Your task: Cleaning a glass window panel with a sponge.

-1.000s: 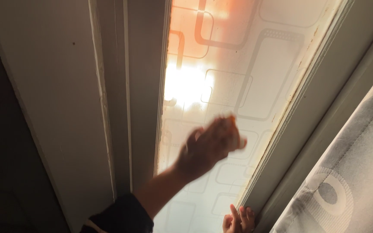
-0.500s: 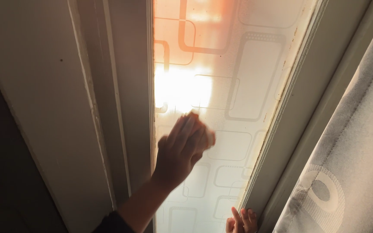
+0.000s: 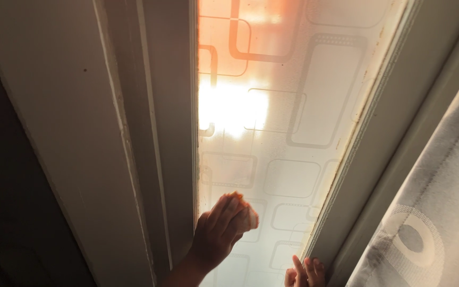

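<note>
Far left is just dark, can't make anything out there; next to it is the window frame, a wide flat off-white strip with a raised ridge running down it, painted, a bit speckled and grubby; then a narrower grey inner strip right beside the glass.

The glass pane is frosted, kind of pebbly looking, with a pattern of rounded rectangles all over it; some outlines are thick and grey, the ones up top glow orange; there's a big bright glare patch in the middle-left where light is coming through.

My left hand comes up from the bottom edge, forearm angled up toward the right, wrist bent back; it's low on the pane, close to the left frame; fingers are together and curled over something small and pale, maybe a cloth or sponge, pressed flat against the glass; I honestly can't tell what the thing is, only a light bit peeks out past my fingertips.

My right hand is barely in view at the very bottom; just a few fingertips pointing up, close together, resting where the glass meets the right frame; can't tell if it's gripping anything.

That right frame is a smooth grey slanted bar with a dirty seal line; far right is a curtain, grey woven fabric with pale ring shapes on it.
</note>
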